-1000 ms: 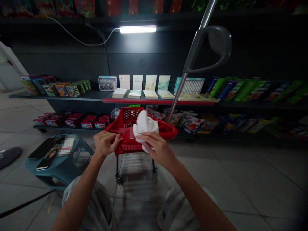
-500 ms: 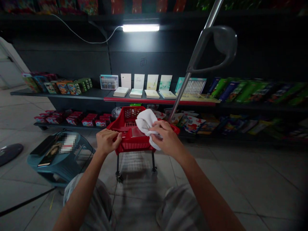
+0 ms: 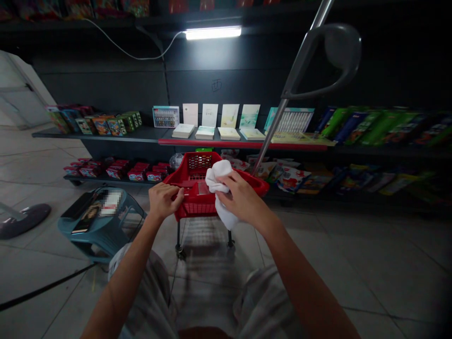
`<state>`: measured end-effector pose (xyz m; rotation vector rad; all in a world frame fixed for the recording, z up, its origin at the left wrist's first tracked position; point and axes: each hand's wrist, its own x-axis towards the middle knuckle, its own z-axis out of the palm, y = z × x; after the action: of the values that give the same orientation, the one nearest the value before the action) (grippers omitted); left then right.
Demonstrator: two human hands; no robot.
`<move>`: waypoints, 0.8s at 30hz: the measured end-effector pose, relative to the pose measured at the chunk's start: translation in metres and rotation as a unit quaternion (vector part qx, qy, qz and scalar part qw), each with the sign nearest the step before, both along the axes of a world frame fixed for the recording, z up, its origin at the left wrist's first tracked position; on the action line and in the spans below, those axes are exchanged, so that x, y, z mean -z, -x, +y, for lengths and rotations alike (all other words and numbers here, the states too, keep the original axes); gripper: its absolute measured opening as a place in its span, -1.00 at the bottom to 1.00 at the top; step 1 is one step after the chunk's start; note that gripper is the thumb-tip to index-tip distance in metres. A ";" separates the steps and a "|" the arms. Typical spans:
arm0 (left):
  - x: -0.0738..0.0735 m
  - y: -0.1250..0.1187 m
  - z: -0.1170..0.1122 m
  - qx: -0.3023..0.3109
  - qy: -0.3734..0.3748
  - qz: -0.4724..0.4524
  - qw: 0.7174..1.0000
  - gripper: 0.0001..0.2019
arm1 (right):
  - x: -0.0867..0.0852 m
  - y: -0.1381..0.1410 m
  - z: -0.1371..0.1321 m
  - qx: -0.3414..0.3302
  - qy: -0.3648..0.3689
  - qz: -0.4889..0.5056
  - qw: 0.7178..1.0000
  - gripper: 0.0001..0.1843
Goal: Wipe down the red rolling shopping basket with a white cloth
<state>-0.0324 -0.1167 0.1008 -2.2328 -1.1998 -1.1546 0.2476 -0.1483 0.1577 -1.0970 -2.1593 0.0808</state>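
A small red shopping cart (image 3: 197,207) stands on the floor right in front of me, its basket toward the shelf. My left hand (image 3: 164,200) is closed around the left end of the cart's handle. In my right hand (image 3: 238,195) is a bunched white cloth (image 3: 219,174), gripped between thumb and fingers at the right side of the handle. Part of the cloth hangs below the hand. The cloth hides the right end of the handle.
Left of the cart, a blue-grey plastic stool (image 3: 102,235) holds flat dark items. Behind the cart runs a shelf with a red edge (image 3: 243,145), bearing books and packets. A metal pole with a grey loop handle (image 3: 287,89) slants up at the right. A round stand base (image 3: 26,221) lies far left.
The view has shifted slightly, so the scene sits further right. My right hand has bunched the cloth differently, and more of it now hangs below. My left hand stays on the handle.
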 end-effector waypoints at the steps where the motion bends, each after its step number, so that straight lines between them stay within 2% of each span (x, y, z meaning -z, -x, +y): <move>1: 0.000 0.000 0.000 0.000 0.003 0.001 1.000 -0.60 | 0.000 -0.003 -0.001 0.007 -0.004 0.002 1.000 -0.64; 6: -0.001 -0.002 -0.001 -0.002 0.002 0.000 1.000 -0.59 | 0.000 -0.025 0.001 0.043 -0.003 -0.013 0.999 -0.82; 9: 0.000 -0.004 -0.001 -0.003 -0.003 -0.007 1.000 -0.59 | 0.002 -0.034 0.007 0.087 0.008 -0.008 0.996 -0.85; 12: 0.000 -0.003 0.000 -0.004 -0.008 -0.003 1.000 -0.59 | 0.005 -0.036 0.011 0.108 0.025 0.003 0.994 -0.80; 15: -0.001 -0.001 0.000 0.007 -0.014 -0.005 1.000 -0.62 | 0.006 -0.037 0.013 0.074 0.027 0.050 0.996 -0.65; 17: -0.002 0.001 0.001 0.013 -0.016 -0.009 1.000 -0.63 | 0.005 -0.043 0.017 0.073 0.001 0.111 0.991 -0.57; 19: -0.002 0.004 0.001 0.016 -0.016 -0.011 1.000 -0.64 | 0.002 -0.055 0.026 0.130 -0.070 0.199 0.969 -0.54; 21: -0.001 0.007 0.003 0.020 -0.015 -0.011 1.000 -0.64 | -0.003 -0.071 0.041 0.207 -0.159 0.274 0.926 -0.51; 23: -0.001 0.011 0.004 0.028 -0.014 -0.013 0.999 -0.65 | -0.007 -0.085 0.061 0.259 -0.214 0.297 0.894 -0.47; 24: 0.000 0.013 0.004 0.034 -0.014 -0.014 0.999 -0.65 | -0.008 -0.089 0.071 0.270 -0.222 0.290 0.891 -0.46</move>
<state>-0.0454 -0.1124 0.1013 -2.2606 -1.1190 -1.2250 0.3370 -0.0776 0.1661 -1.1675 -1.2094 -0.2940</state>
